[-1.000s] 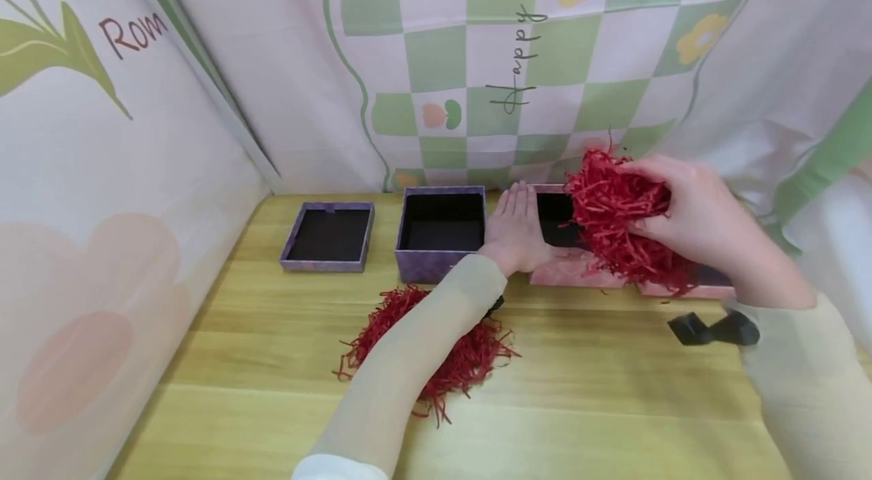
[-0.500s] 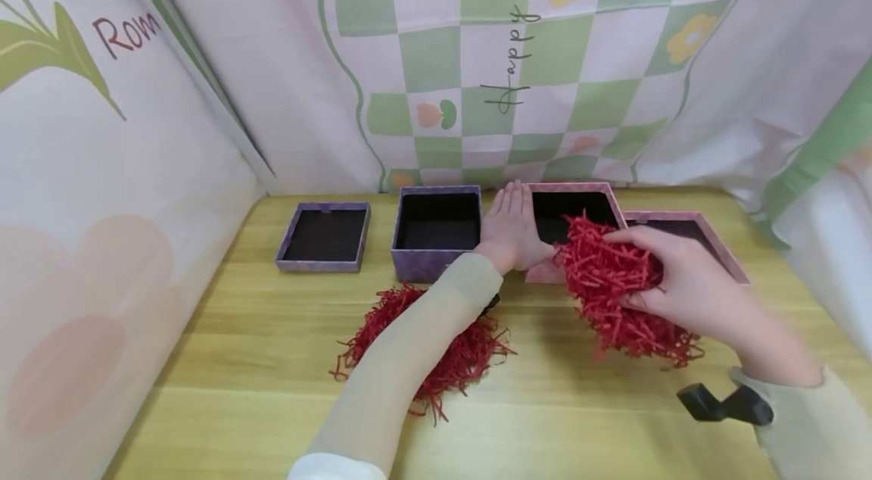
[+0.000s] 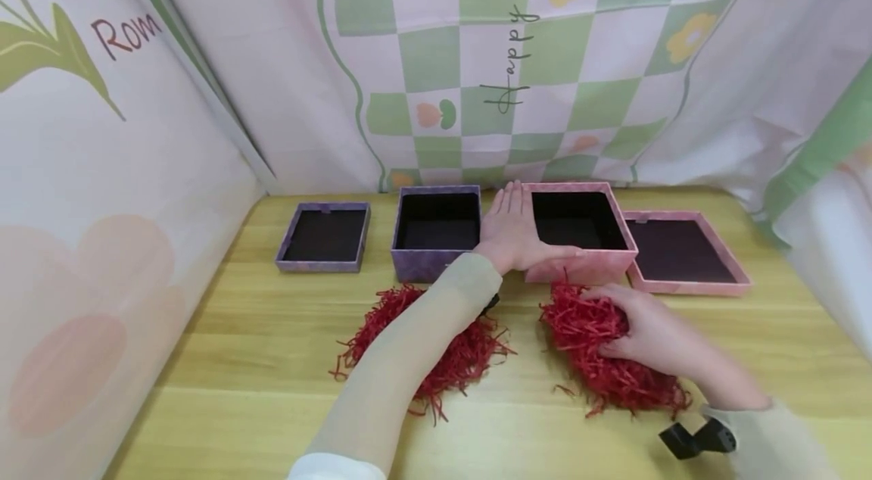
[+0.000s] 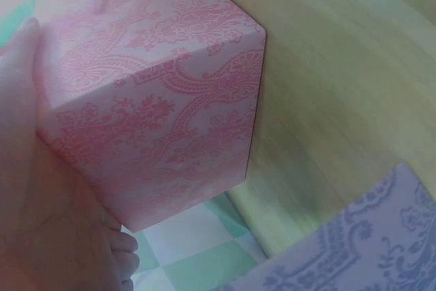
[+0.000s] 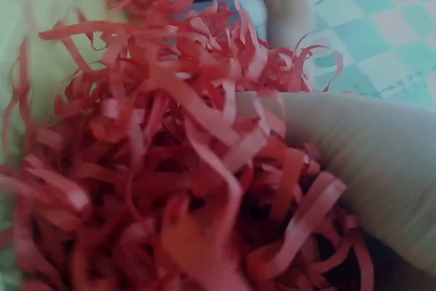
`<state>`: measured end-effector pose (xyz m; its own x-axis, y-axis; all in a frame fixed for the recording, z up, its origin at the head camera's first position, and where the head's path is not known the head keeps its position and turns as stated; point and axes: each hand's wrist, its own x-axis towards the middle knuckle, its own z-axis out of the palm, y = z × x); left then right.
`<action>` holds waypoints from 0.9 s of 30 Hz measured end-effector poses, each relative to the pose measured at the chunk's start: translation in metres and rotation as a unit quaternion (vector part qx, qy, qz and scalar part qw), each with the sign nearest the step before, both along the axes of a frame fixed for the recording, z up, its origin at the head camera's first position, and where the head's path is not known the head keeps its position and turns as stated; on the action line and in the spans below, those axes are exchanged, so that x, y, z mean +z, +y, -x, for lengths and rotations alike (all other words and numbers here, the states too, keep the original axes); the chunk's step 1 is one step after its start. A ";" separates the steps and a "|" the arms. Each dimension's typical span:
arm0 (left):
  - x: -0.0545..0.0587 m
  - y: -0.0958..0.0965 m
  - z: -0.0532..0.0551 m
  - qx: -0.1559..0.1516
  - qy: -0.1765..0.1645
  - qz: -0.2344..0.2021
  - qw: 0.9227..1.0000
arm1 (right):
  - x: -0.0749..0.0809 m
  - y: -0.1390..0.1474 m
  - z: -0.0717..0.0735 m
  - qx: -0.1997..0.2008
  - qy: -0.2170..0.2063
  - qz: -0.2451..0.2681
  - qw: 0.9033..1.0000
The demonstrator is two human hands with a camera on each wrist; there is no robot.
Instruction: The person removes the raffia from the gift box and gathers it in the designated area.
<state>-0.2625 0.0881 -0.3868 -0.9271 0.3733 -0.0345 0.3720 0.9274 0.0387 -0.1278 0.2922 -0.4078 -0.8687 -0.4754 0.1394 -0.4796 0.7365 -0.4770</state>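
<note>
My right hand (image 3: 654, 332) grips a tangled bunch of red shredded paper (image 3: 589, 344) low over the table, in front of a pink box (image 3: 613, 266). In the right wrist view, paper strips (image 5: 157, 161) cover most of the fingers. My left hand (image 3: 514, 234) rests against the pink box's left side, fingers straight, thumb stretched along its front. The left wrist view shows the hand touching the patterned pink box wall (image 4: 170, 127). Black lining shows inside the pink box, which holds no paper.
A purple box (image 3: 436, 266) stands left of the left hand, with a shallow purple lid (image 3: 320, 266) farther left. A pink lid (image 3: 691, 287) lies right of the pink box. Another red paper pile (image 3: 470, 359) lies partly under the left forearm.
My right hand has come down and toward me with the red shredded paper, from over the pink box to the table before it. The left hand has stayed at the box.
</note>
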 end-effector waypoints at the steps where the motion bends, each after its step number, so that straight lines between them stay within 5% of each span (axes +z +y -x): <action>1: 0.000 0.000 0.000 0.000 -0.001 -0.005 1.000 | -0.003 0.000 0.001 -0.003 -0.008 -0.003 1.000; 12: -0.001 0.002 0.001 0.002 -0.001 -0.004 1.000 | -0.008 -0.005 0.005 -0.006 -0.006 -0.020 1.000; 27: -0.003 0.002 0.002 0.004 -0.009 -0.001 1.000 | 0.044 -0.001 0.000 -0.031 0.064 -0.002 0.998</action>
<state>-0.2644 0.0896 -0.3893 -0.9293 0.3658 -0.0509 0.3637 0.9303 0.0470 -0.1275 0.2916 -0.3637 -0.8716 -0.4223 0.2490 -0.4900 0.7677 -0.4129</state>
